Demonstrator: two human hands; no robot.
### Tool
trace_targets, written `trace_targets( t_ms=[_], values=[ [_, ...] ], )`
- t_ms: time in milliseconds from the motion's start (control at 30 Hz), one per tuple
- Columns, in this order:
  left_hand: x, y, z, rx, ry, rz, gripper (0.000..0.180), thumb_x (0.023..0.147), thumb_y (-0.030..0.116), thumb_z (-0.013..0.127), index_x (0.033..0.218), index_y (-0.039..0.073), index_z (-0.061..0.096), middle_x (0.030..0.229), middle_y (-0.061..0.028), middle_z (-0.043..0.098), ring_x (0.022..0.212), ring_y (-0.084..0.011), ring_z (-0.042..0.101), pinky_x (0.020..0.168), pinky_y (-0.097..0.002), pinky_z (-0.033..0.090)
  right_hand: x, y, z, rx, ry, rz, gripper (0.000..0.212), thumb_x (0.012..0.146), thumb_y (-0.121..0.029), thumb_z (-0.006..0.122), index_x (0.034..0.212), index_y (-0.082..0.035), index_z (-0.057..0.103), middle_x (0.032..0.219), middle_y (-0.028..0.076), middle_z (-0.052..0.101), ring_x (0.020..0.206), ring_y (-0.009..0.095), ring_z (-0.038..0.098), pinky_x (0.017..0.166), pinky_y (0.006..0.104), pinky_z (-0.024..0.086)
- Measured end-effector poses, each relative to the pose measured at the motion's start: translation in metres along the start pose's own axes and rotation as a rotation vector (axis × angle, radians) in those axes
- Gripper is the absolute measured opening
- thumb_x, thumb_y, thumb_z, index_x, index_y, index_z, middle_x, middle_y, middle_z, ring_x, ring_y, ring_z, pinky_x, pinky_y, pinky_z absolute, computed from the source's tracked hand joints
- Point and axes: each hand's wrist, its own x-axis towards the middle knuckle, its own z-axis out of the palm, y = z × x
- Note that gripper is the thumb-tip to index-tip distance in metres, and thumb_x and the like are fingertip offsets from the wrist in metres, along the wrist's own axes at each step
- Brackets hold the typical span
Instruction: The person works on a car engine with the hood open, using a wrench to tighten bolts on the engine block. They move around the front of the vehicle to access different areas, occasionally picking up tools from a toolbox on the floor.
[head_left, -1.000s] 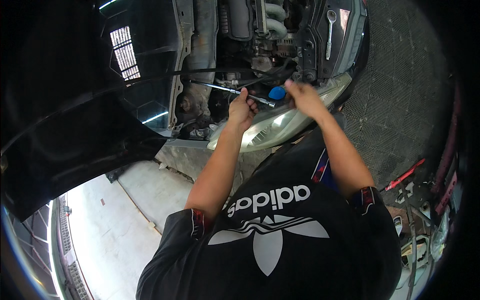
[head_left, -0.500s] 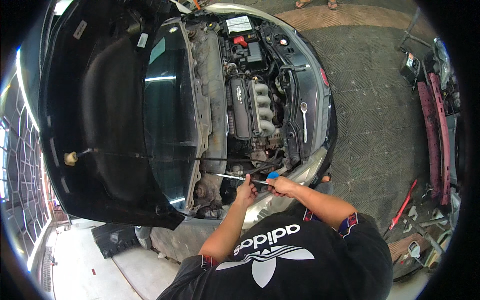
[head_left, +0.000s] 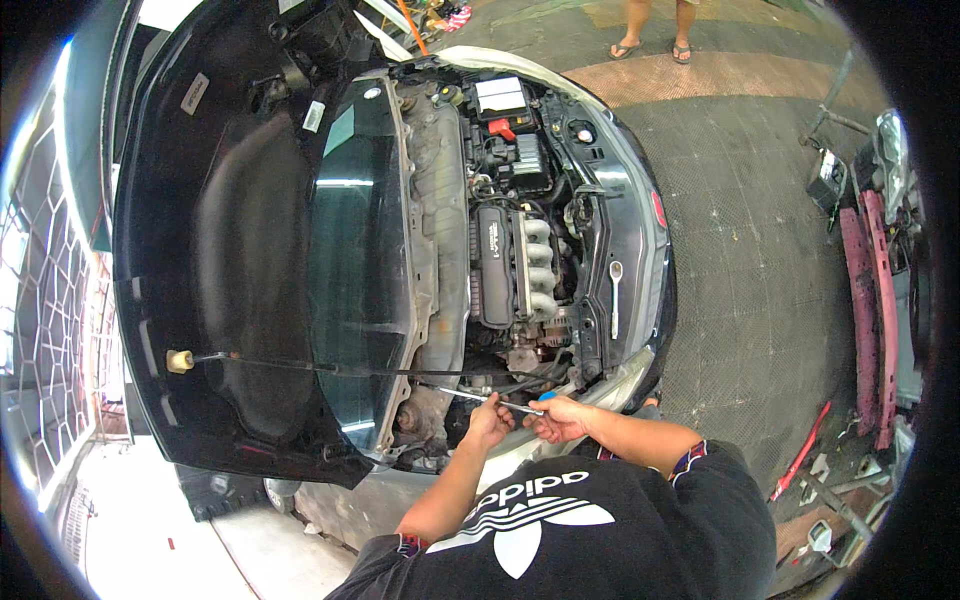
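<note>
A long metal tool with a blue handle points left and slightly up into the low front corner of the car's engine bay. My left hand is closed around the shaft near its middle. My right hand grips the blue handle end. Both hands are close together just above the headlight. The tool's tip is lost among dark engine parts.
The black hood stands open on a thin prop rod. A silver wrench lies on the front rail. Another person's feet stand beyond the car. Red body parts and a red-handled tool lie on the floor at right.
The view has pulled back and tilted, so the whole engine bay and hood now show. Both hands have stayed on the blue-handled tool at the same corner.
</note>
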Motion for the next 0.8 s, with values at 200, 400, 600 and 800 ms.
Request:
trace_targets(
  t_ms=[200, 400, 600, 800],
  values=[
    [0.005, -0.003, -0.013, 0.040, 0.258, 0.087, 0.030, 0.099, 0.043, 0.066, 0.093, 0.013, 0.062, 0.065, 0.0033, 0.041, 0.054, -0.0131, 0.040, 0.054, -0.0329, 0.037, 0.005, 0.016, 0.002, -1.600, 0.656, -0.608, 0.038, 0.099, -0.043, 0.061, 0.111, -0.007, 0.067, 0.084, 0.016, 0.070, 0.077, 0.036, 0.067, 0.067, 0.0459, 0.050],
    [0.011, 0.007, -0.020, -0.078, 0.039, 0.064, 0.032, 0.108, 0.040, 0.050, 0.101, 0.013, 0.064, 0.066, 0.0052, 0.041, 0.062, -0.0122, 0.040, 0.062, -0.0308, 0.039, -0.009, 0.008, 0.020, -0.174, 0.300, -0.198, 0.044, 0.103, -0.044, 0.058, 0.113, -0.003, 0.065, 0.061, -0.002, 0.048, 0.056, 0.011, 0.045, 0.051, 0.0285, 0.036],
    [0.008, 0.007, -0.014, 0.032, 0.108, 0.054, 0.033, 0.103, 0.048, 0.057, 0.101, 0.016, 0.065, 0.066, 0.0056, 0.040, 0.060, -0.0113, 0.039, 0.060, -0.0303, 0.038, 0.005, 0.007, 0.010, -0.915, 0.495, -0.469, 0.035, 0.103, -0.037, 0.059, 0.109, -0.004, 0.066, 0.070, -0.002, 0.057, 0.061, 0.016, 0.053, 0.058, 0.0332, 0.044],
    [0.012, 0.011, -0.016, -0.023, 0.061, 0.097, 0.036, 0.101, 0.050, 0.060, 0.098, 0.014, 0.064, 0.065, 0.0058, 0.039, 0.059, -0.0112, 0.039, 0.059, -0.0296, 0.038, 0.008, 0.017, 0.017, -0.977, 0.611, -0.718, 0.043, 0.103, -0.043, 0.057, 0.112, -0.001, 0.066, 0.068, 0.003, 0.061, 0.065, 0.017, 0.060, 0.059, 0.0333, 0.045]
  ],
)
